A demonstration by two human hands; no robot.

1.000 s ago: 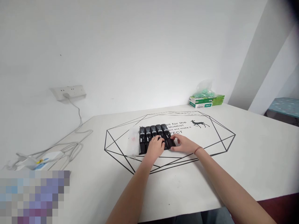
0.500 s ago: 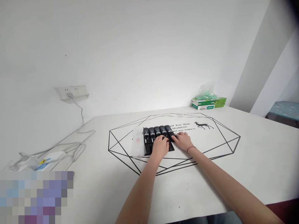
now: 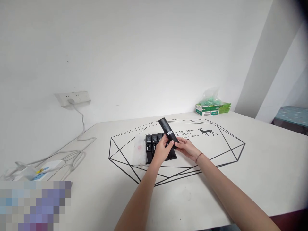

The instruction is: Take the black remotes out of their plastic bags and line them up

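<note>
A black remote control (image 3: 166, 126) is raised and tilted above the table, its back with a small white label facing me. My left hand (image 3: 163, 151) grips its lower part from the left, thumb on the near face. From the right, the closed fingers of my right hand (image 3: 189, 149) hold the lower end. Beneath and behind my left hand, several black remote controls (image 3: 148, 140) lie side by side on their backs' opposite face, battery compartments showing. A clear plastic bag (image 3: 139, 150) lies against the left side of the row.
The white table (image 3: 190, 195) has printed black lines, words and a deer. Green-and-white boxes (image 3: 207, 109) with a plastic bag (image 3: 211, 98) stand at the back right. Cables (image 3: 72, 154) and a power strip (image 3: 45, 168) lie at left, below a wall socket (image 3: 81, 97).
The rightmost remote control has been lifted out of the row and tilted up. Both hands, earlier resting on and beside the row, now hold it.
</note>
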